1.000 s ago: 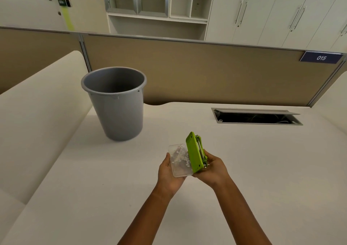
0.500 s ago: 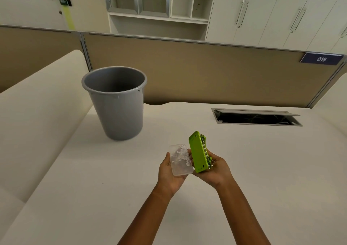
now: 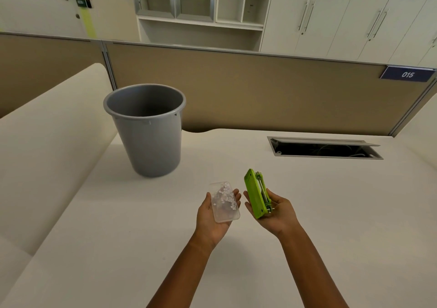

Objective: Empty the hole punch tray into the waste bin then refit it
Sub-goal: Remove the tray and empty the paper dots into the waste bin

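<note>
My left hand [image 3: 210, 220] holds the clear plastic tray [image 3: 224, 202] flat on its palm, with several white paper dots inside. A small gap separates it from the green hole punch [image 3: 255, 193], which my right hand [image 3: 276, 213] grips on its side, its base facing left and its metal mechanism facing right. The grey waste bin [image 3: 151, 137] stands upright on the white desk [image 3: 307, 201], to the far left of both hands. I see nothing inside the part of the bin's interior that shows.
An open cable hatch [image 3: 324, 148] is cut into the desk at the back right. A tan partition [image 3: 260, 90] runs behind the desk, with a blue "015" sign [image 3: 408, 74]. Another white desk surface [image 3: 47, 130] lies to the left of the bin.
The tray has come off the hole punch's base. My left hand has drawn it to the left, and my right hand has carried the punch slightly right, opening a gap.
</note>
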Demonstrator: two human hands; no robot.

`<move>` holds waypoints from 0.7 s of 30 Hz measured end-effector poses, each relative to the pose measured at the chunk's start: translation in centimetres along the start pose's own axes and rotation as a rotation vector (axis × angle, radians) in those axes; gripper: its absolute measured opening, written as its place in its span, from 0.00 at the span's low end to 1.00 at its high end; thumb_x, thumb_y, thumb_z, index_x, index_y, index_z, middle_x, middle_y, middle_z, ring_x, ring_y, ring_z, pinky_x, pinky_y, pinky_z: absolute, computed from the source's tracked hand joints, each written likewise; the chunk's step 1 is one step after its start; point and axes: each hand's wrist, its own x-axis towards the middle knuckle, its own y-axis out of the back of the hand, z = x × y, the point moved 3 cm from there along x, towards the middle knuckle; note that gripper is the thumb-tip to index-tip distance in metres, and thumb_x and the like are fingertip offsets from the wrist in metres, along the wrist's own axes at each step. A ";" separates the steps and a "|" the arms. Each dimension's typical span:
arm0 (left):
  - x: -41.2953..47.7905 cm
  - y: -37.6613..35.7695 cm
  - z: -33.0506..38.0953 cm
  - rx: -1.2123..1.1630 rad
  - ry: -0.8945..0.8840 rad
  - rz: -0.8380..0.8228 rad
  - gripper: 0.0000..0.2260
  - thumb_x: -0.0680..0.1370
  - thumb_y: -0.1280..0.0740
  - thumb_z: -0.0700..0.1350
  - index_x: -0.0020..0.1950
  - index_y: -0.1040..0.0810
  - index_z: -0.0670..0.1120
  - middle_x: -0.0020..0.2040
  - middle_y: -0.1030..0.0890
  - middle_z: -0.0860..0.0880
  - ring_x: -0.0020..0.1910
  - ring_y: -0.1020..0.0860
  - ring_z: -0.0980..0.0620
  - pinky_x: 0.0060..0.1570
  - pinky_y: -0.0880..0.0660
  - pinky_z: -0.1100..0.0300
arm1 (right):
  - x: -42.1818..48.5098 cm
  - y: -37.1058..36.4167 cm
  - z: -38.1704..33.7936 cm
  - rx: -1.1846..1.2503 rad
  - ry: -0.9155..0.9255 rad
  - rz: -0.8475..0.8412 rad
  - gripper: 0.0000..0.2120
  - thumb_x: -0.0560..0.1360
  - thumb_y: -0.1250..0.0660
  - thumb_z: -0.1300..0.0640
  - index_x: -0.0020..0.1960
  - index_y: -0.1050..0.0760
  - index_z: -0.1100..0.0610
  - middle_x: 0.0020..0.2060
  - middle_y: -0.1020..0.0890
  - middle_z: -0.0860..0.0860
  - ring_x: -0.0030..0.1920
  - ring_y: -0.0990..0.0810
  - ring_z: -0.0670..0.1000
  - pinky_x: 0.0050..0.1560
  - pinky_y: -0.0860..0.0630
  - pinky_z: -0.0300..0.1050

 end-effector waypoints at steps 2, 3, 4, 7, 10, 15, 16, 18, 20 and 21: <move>0.1 0.1 0.0 -0.006 -0.002 -0.001 0.22 0.81 0.53 0.53 0.55 0.26 0.39 0.41 0.15 0.37 0.37 0.15 0.43 0.37 0.19 0.53 | 0.5 0.5 -0.2 -0.072 0.054 0.044 0.13 0.79 0.45 0.58 0.45 0.25 0.64 0.30 0.16 0.58 0.30 0.15 0.55 0.47 0.25 0.46; 0.1 0.2 0.1 -0.007 -0.006 -0.002 0.22 0.81 0.53 0.52 0.55 0.26 0.39 0.41 0.16 0.37 0.37 0.15 0.43 0.38 0.19 0.53 | 0.9 0.8 -0.2 -0.114 0.071 0.079 0.13 0.79 0.45 0.57 0.46 0.25 0.63 0.28 0.16 0.56 0.28 0.16 0.53 0.40 0.24 0.44; 0.1 0.3 0.2 -0.005 -0.008 -0.003 0.22 0.82 0.53 0.52 0.56 0.26 0.38 0.41 0.16 0.37 0.38 0.15 0.43 0.38 0.19 0.53 | 1.1 1.0 -0.2 -0.156 0.087 0.117 0.12 0.79 0.45 0.57 0.48 0.26 0.62 0.30 0.17 0.55 0.29 0.18 0.53 0.35 0.24 0.42; 0.1 0.5 0.5 0.009 -0.009 -0.007 0.22 0.82 0.54 0.52 0.55 0.26 0.38 0.42 0.15 0.37 0.38 0.15 0.44 0.38 0.19 0.54 | 2.5 2.1 -0.1 -0.248 0.159 0.240 0.09 0.79 0.44 0.59 0.56 0.30 0.60 0.38 0.24 0.56 0.38 0.25 0.54 0.35 0.27 0.45; 0.2 0.8 0.7 0.030 -0.020 0.003 0.23 0.82 0.54 0.52 0.55 0.26 0.39 0.41 0.15 0.38 0.38 0.15 0.45 0.38 0.19 0.55 | 3.6 3.1 0.3 -0.447 0.227 0.374 0.08 0.78 0.41 0.59 0.54 0.28 0.62 0.41 0.25 0.58 0.44 0.27 0.58 0.39 0.29 0.47; 0.4 1.1 1.2 0.075 -0.034 0.016 0.21 0.82 0.54 0.51 0.55 0.26 0.39 0.40 0.14 0.41 0.38 0.15 0.48 0.37 0.19 0.58 | 5.0 4.5 0.7 -0.676 0.346 0.456 0.12 0.78 0.41 0.61 0.38 0.26 0.63 0.40 0.27 0.59 0.32 0.30 0.54 0.32 0.34 0.42; 0.4 1.1 1.2 0.083 -0.035 0.015 0.21 0.82 0.54 0.51 0.56 0.26 0.39 0.40 0.14 0.41 0.38 0.15 0.48 0.37 0.19 0.58 | 5.3 4.7 0.7 -0.713 0.361 0.458 0.11 0.78 0.41 0.61 0.41 0.24 0.64 0.40 0.27 0.59 0.34 0.29 0.55 0.32 0.34 0.42; 0.4 1.2 1.4 0.096 -0.041 0.014 0.20 0.82 0.53 0.50 0.56 0.26 0.39 0.40 0.14 0.41 0.38 0.15 0.49 0.37 0.19 0.58 | 5.8 5.2 0.8 -0.767 0.378 0.456 0.12 0.77 0.40 0.60 0.51 0.22 0.67 0.40 0.26 0.59 0.40 0.28 0.56 0.32 0.34 0.41; 0.5 1.4 1.6 0.101 -0.042 0.016 0.20 0.82 0.52 0.50 0.56 0.26 0.39 0.40 0.14 0.41 0.38 0.15 0.49 0.37 0.19 0.58 | 6.2 5.5 0.8 -0.804 0.385 0.450 0.13 0.77 0.40 0.60 0.54 0.22 0.68 0.40 0.25 0.59 0.42 0.28 0.55 0.32 0.34 0.41; 0.5 1.5 1.6 0.097 -0.039 0.018 0.19 0.82 0.52 0.49 0.56 0.26 0.39 0.40 0.14 0.41 0.38 0.15 0.49 0.37 0.19 0.58 | 6.3 5.7 0.9 -0.814 0.386 0.451 0.13 0.77 0.40 0.60 0.55 0.22 0.68 0.41 0.25 0.59 0.43 0.28 0.56 0.32 0.33 0.41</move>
